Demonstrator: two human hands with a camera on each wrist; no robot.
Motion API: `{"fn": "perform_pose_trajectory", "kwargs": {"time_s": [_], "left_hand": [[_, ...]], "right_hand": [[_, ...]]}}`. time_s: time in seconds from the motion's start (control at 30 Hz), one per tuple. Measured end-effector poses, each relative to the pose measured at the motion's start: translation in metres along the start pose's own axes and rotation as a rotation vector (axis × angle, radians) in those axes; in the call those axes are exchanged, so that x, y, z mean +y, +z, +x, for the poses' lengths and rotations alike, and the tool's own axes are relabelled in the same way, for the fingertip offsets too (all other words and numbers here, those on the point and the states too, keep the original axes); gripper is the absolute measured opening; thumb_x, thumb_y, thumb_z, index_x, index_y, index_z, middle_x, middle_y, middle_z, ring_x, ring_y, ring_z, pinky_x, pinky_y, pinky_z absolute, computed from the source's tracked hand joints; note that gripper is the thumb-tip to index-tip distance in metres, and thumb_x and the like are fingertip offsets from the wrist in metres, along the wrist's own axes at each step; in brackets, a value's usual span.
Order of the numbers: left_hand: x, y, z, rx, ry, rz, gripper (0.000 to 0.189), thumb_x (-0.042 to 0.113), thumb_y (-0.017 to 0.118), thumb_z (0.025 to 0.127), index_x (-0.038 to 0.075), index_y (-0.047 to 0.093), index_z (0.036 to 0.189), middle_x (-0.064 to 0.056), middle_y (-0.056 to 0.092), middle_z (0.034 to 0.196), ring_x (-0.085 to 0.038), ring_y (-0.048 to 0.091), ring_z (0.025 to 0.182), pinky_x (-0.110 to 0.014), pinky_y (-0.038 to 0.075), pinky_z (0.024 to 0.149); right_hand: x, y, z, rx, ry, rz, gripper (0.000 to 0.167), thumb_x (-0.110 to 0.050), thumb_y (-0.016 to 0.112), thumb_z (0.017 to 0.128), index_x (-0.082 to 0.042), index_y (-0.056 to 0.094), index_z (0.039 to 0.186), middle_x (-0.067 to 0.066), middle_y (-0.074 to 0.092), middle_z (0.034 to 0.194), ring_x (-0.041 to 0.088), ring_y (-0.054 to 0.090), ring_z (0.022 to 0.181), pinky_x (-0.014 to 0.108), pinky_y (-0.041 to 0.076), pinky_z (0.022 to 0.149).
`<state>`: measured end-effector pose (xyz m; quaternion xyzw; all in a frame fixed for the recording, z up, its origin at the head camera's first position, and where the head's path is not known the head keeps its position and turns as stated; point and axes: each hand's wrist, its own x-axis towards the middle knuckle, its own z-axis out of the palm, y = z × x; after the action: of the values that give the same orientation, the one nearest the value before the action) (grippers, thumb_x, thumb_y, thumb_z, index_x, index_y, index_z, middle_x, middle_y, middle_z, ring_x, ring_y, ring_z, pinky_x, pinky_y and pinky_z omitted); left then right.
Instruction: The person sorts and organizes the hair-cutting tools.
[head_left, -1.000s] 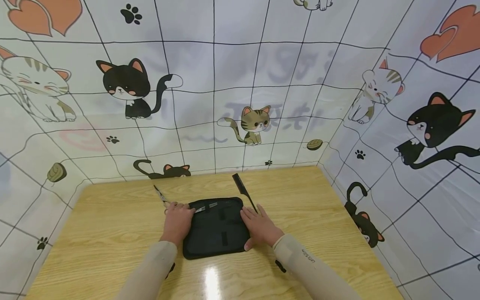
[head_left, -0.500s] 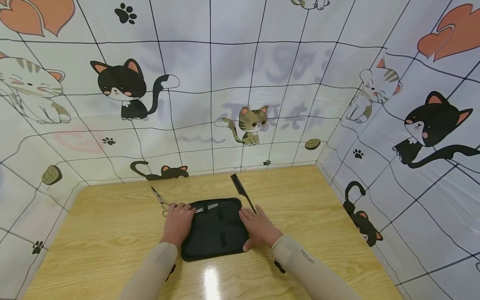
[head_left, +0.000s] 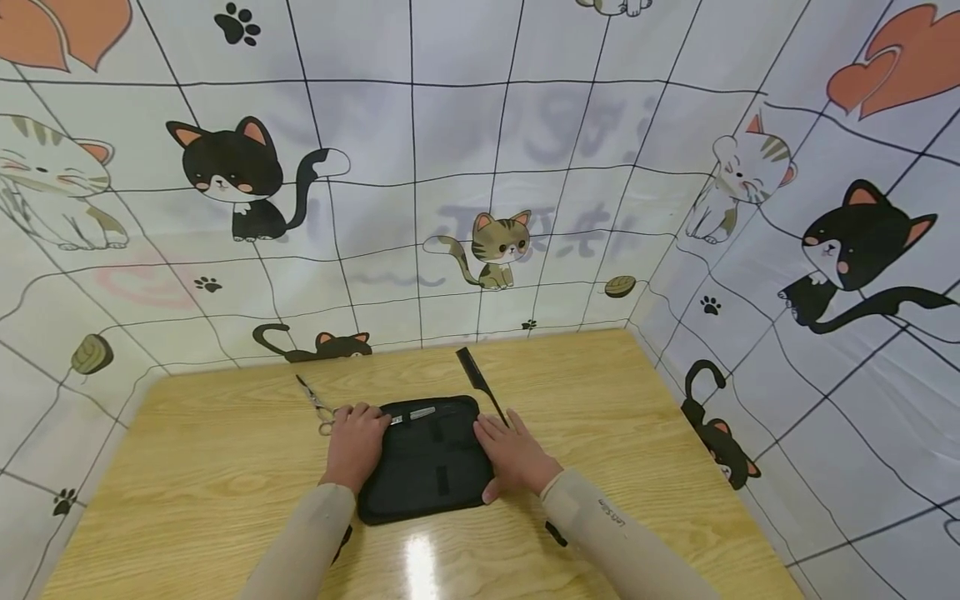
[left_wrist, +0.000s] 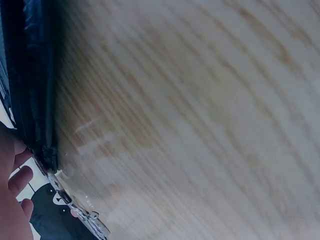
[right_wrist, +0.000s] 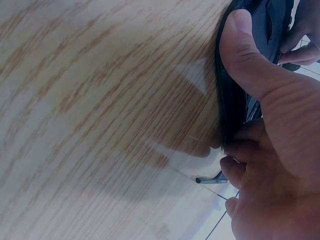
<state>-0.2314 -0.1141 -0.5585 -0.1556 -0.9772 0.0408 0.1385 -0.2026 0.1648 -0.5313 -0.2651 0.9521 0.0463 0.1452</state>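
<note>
A black zip case lies open and flat on the wooden table. In its upper part sits a silver metal tool, partly under dark straps. My left hand holds the case's left side near the far corner; in the left wrist view its bent fingers are beside that corner. Silver scissors lie just beyond this hand. On the opposite side my right hand grips the edge, its thumb over the rim. A black tail comb points its thin handle at the right fingers.
The wooden table extends on both sides of the case. A cloth printed with cartoon cats surrounds it at the back and sides. Light glares off the surface near the front.
The head view has shifted slightly, so the background slides left. Both hands stay on the case's sides; the case, scissors and comb show little movement of their own.
</note>
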Motion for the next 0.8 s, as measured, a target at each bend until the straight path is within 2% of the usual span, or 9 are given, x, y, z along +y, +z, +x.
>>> {"fn": "perform_pose_trajectory", "kwargs": {"time_s": [0.53,0.8], "left_hand": [[0.0033,0.0023,0.0054,0.028,-0.002,-0.027,0.018,0.012,0.062,0.094,0.021,0.077,0.1,-0.001,0.072,0.103,-0.023,0.062,0.106,-0.047,0.045,0.1],[-0.002,0.0056,0.0037,0.084,0.024,-0.086,0.015,0.02,0.066,0.092,0.02,0.077,0.102,0.0,0.072,0.1,-0.023,0.063,0.104,-0.048,0.047,0.097]], "right_hand": [[-0.0016,0.0006,0.0025,-0.01,0.006,-0.016,0.117,-0.071,0.071,0.068,-0.009,0.023,0.156,0.006,0.02,0.164,0.021,0.019,0.152,0.053,0.007,0.124],[-0.0007,0.0007,0.0018,-0.013,0.018,-0.007,0.117,-0.07,0.072,0.068,-0.01,0.023,0.156,0.006,0.02,0.164,0.021,0.019,0.152,0.052,0.007,0.124]]}}
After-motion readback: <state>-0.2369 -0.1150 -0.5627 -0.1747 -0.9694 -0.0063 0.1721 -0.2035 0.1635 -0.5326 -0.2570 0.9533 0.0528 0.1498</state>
